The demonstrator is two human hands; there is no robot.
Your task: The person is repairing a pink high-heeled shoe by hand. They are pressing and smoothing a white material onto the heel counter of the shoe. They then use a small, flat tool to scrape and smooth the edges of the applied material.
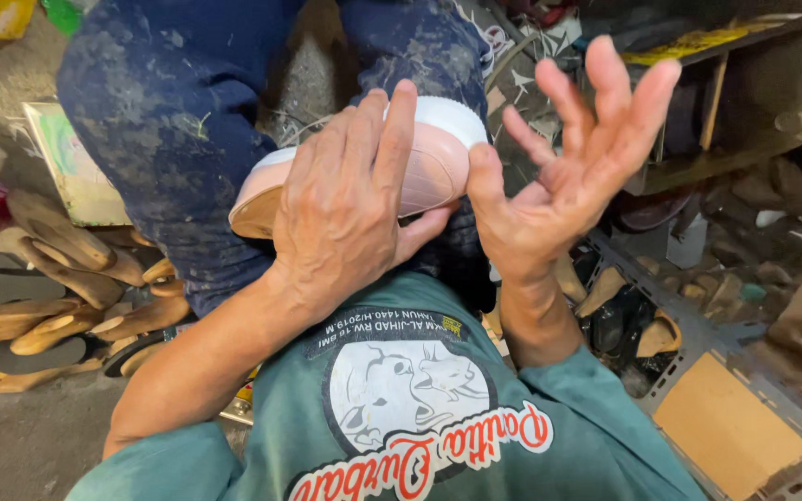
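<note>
pressing my left hand (350,199) flat over a pale pink shoe (420,162) with a white sole, i pin it against the knee of my stained blue trousers (160,121). my right hand (573,176) hovers just beside the heel, grip released, fingers spread. i judge the shoe light, its upper soft and its sole stiffer; best held across the sole edges.

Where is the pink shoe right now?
In the head view, the pink shoe sits centre frame on the person's lap, pressed under the left hand, with the open right hand just beside it.
</note>
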